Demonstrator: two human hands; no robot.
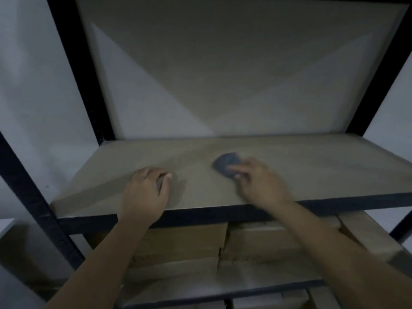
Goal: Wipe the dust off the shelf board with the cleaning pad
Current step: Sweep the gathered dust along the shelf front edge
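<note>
right hand (256, 181) gripping the cleaning pad (227, 164) mid-board, near 1 o'clock of the left hand (145, 192)
left hand lies loosely curled, empty, on the shelf board (323, 166); short strokes could miss dust toward the 12 o'clock edge.

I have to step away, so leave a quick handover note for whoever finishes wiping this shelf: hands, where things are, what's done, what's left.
Right hand: pressing the dark cleaning pad onto the shelf board, near its middle.
Left hand: empty, resting on the board's front left part.
Cardboard boxes sit on the shelf below.
Done: cannot tell how much is wiped; the picture is dim and blurred.
Left: likely cover the whole board, corners and back edge included.
</note>
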